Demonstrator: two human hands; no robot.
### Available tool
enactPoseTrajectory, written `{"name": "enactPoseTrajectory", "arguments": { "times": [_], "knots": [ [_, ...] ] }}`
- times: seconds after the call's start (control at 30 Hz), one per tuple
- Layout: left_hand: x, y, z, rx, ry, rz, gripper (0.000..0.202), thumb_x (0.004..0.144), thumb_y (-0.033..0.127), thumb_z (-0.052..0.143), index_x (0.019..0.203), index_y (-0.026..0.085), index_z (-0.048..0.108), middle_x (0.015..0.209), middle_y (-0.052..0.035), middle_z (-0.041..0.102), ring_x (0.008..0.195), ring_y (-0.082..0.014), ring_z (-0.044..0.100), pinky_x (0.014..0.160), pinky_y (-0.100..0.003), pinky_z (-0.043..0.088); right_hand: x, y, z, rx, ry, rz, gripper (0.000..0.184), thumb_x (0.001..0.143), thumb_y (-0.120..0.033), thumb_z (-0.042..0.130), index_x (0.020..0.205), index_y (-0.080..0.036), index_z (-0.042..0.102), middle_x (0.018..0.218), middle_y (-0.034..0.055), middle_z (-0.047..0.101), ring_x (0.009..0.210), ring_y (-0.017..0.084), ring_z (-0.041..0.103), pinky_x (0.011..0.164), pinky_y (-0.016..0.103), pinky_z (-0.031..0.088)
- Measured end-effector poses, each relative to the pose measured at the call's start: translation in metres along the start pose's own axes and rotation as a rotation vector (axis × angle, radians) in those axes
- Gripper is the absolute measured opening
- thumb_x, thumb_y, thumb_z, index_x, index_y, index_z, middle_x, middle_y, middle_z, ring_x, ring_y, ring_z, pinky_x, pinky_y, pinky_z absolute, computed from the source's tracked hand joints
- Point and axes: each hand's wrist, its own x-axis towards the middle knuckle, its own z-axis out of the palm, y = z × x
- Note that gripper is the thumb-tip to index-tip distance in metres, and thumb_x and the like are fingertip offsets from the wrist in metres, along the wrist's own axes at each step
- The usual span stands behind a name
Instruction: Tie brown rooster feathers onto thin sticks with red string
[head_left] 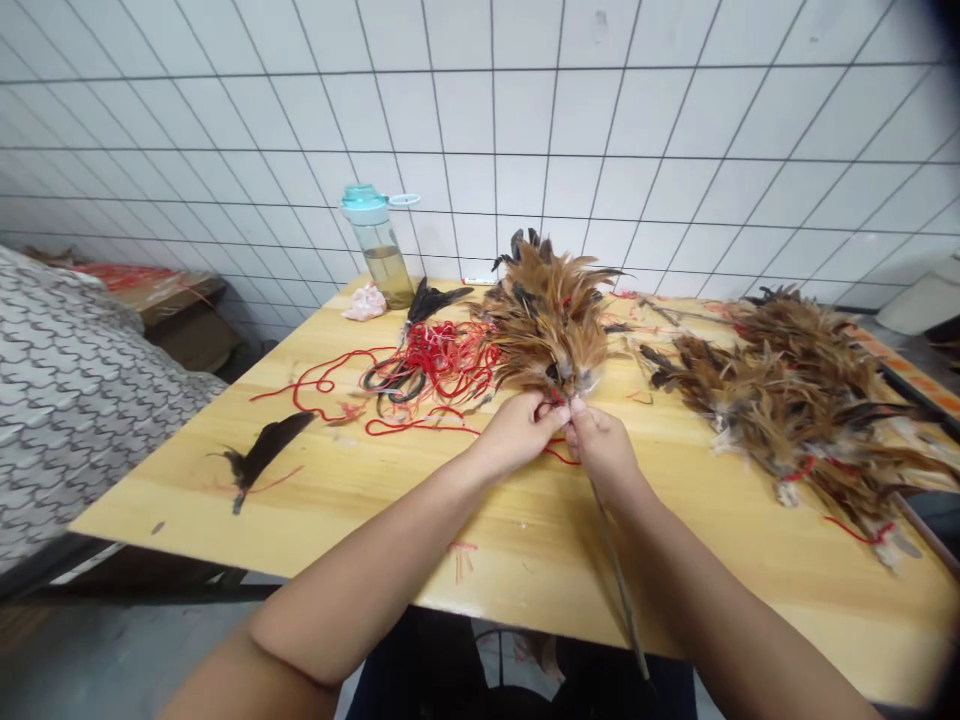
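Observation:
My left hand (517,432) and my right hand (602,447) meet at the base of a brown and black feather bundle (547,325), held up above the wooden table (517,545). A red string (561,453) runs through my left fingers and hangs below them. My right hand grips a thin stick (619,580) that slants down past the table's front edge. Its top end is hidden in my fingers and the quills. A tangle of red string (439,360) lies to the left, and tied feather bunches (795,410) are piled to the right.
A single dark feather (266,450) lies at the table's left. A plastic bottle with a teal lid (375,245) and a pink crumpled bag (365,302) stand at the back, against a white tiled wall (637,120). A patterned grey bed cover (67,400) is left of the table.

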Motion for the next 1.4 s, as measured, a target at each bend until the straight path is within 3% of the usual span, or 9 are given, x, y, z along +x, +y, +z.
{"name": "enactPoseTrajectory", "arguments": {
  "times": [0.3,0.43,0.57,0.73,0.93,1.1,1.2,1.33,1.4],
  "knots": [
    [-0.002,0.002,0.004,-0.016,-0.018,0.036,0.027,0.077,0.036,0.063,0.064,0.017,0.049,0.058,0.0040,0.041,0.055,-0.0096,0.034,0.054,-0.024,0.026,0.002,0.001,-0.004,-0.071,0.000,0.004,0.055,0.072,-0.073,0.050,0.055,-0.021,0.045,0.044,-0.0048,0.034,0.042,0.009,0.025,0.042,0.026,0.020],
    [-0.005,0.004,0.006,-0.237,-0.045,0.013,0.029,0.077,0.043,0.066,0.076,0.014,0.060,0.066,-0.0012,0.056,0.065,-0.0132,0.049,0.062,-0.025,0.038,0.000,-0.002,-0.007,-0.304,0.066,-0.137,0.047,0.084,-0.058,0.043,0.056,-0.021,0.049,0.049,0.0009,0.048,0.048,0.014,0.041,0.048,0.027,0.031],
    [-0.008,0.006,0.007,-0.370,-0.066,-0.014,0.028,0.073,0.041,0.070,0.076,0.013,0.067,0.069,-0.0048,0.064,0.075,-0.0183,0.058,0.069,-0.026,0.044,-0.006,-0.006,-0.005,-0.620,0.047,-0.275,0.032,0.087,-0.037,0.040,0.073,-0.020,0.061,0.072,0.0088,0.068,0.068,0.021,0.059,0.062,0.030,0.040],
    [-0.008,0.009,0.010,-0.505,-0.003,-0.072,0.020,0.073,0.034,0.071,0.075,0.014,0.068,0.070,-0.0042,0.066,0.073,-0.0165,0.059,0.070,-0.027,0.046,-0.013,-0.006,0.001,-0.866,0.056,-0.307,0.025,0.087,-0.032,0.040,0.073,-0.020,0.057,0.067,0.0092,0.066,0.059,0.020,0.056,0.057,0.029,0.034],
    [-0.011,0.017,0.010,-0.669,0.034,-0.141,0.023,0.064,0.028,0.078,0.077,0.013,0.067,0.066,-0.0028,0.065,0.070,-0.0151,0.060,0.067,-0.026,0.046,-0.016,-0.012,-0.001,-0.888,-0.027,-0.320,0.021,0.087,-0.033,0.042,0.081,-0.019,0.057,0.069,0.0085,0.063,0.060,0.021,0.055,0.059,0.030,0.032],
    [-0.007,0.011,0.012,-0.665,0.092,-0.141,0.027,0.061,0.030,0.078,0.076,0.011,0.065,0.072,-0.0027,0.066,0.066,-0.0133,0.059,0.065,-0.026,0.046,-0.012,-0.017,-0.005,-0.659,-0.166,-0.312,0.017,0.084,-0.035,0.051,0.090,-0.020,0.058,0.082,0.0074,0.065,0.076,0.023,0.057,0.069,0.032,0.039],
    [-0.002,0.007,0.006,-0.633,0.103,-0.140,0.030,0.065,0.037,0.076,0.068,0.013,0.059,0.056,0.0022,0.055,0.052,-0.0092,0.050,0.053,-0.024,0.041,-0.011,-0.023,-0.011,-0.330,-0.428,-0.290,0.024,0.082,-0.043,0.058,0.090,-0.021,0.057,0.082,0.0043,0.060,0.078,0.020,0.054,0.071,0.031,0.042],
    [0.000,0.010,-0.007,-0.734,-0.032,-0.124,0.039,0.057,0.042,0.082,0.069,0.013,0.058,0.054,0.0038,0.050,0.047,-0.0066,0.044,0.048,-0.022,0.037,-0.006,-0.038,-0.036,-0.195,-0.866,-0.132,0.038,0.081,-0.050,0.062,0.100,-0.018,0.061,0.092,0.0058,0.059,0.085,0.019,0.053,0.077,0.032,0.042],
    [-0.003,0.011,-0.013,-0.786,-0.135,-0.095,0.043,0.052,0.039,0.086,0.075,0.012,0.062,0.065,0.0005,0.057,0.055,-0.0074,0.050,0.051,-0.021,0.039,-0.001,-0.041,-0.052,-0.133,-0.852,-0.117,0.040,0.081,-0.051,0.062,0.106,-0.019,0.062,0.102,0.0080,0.060,0.095,0.021,0.054,0.084,0.034,0.042]
  ]
}}
